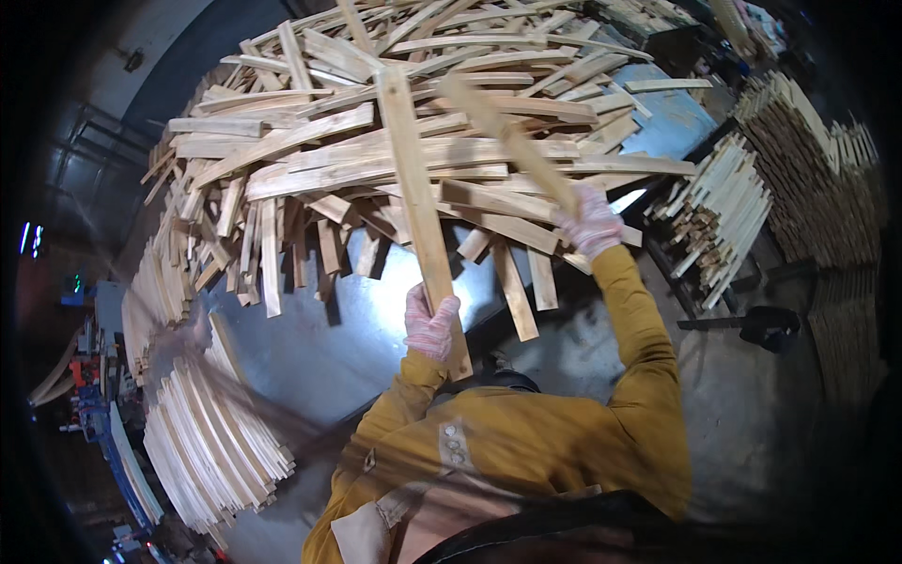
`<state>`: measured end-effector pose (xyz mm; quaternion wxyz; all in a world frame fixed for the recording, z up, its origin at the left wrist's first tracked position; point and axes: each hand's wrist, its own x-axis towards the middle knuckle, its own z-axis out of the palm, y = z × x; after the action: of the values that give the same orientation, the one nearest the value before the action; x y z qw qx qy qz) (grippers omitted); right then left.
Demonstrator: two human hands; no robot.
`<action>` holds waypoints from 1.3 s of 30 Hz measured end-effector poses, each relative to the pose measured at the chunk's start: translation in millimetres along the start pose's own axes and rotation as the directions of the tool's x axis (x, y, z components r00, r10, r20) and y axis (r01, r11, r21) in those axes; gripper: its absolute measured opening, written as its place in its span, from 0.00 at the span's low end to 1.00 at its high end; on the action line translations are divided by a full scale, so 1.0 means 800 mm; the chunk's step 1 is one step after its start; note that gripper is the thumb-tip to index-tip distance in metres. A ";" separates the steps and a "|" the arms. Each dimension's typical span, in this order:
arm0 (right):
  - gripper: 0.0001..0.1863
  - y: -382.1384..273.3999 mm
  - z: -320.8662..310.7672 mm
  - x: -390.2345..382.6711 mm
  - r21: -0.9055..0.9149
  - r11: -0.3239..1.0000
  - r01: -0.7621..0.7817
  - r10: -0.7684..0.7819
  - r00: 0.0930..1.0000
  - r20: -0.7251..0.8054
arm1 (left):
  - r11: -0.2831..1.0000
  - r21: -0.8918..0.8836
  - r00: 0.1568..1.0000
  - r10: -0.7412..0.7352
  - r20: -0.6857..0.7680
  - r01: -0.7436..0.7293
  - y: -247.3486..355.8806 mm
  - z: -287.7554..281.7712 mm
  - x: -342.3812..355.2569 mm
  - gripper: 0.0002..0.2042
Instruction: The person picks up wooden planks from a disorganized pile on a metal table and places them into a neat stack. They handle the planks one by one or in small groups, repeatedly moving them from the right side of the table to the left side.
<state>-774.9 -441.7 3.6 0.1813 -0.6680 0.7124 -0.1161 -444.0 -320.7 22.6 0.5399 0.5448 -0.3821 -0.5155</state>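
My left hand (431, 322), in a pink-and-white knitted glove, is wrapped round the lower part of a long wooden slat (413, 179). That slat points away from me, over the heap. Off to the right, my right hand (591, 223), gloved alike, grips the near end of a second wooden slat (512, 141), which slants up to the left and is blurred by motion. Beyond both hands lies a big loose heap of wooden slats (319, 169), crossing at all angles on a shiny metal table (348, 348). Several ends overhang toward me.
At the lower left stands a neat row of pale slats (211, 437). To the right are a stack of thin strips (719, 216) and a tall stack of dark-edged boards (808, 179). A black object (766, 327) juts out below them. Blue sheet (672, 117) shows beside the heap.
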 end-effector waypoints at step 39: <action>0.47 -0.357 0.194 -0.110 -0.255 0.833 0.491 -0.533 0.836 -0.131 | 0.869 -0.494 0.634 -0.382 -0.672 0.000 -0.089 -0.241 -0.139 0.16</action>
<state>-447.6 -365.2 -12.0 0.0004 -0.8352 0.5291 -0.1498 -285.4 -165.9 -52.8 0.6992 0.6064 0.0681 -0.3724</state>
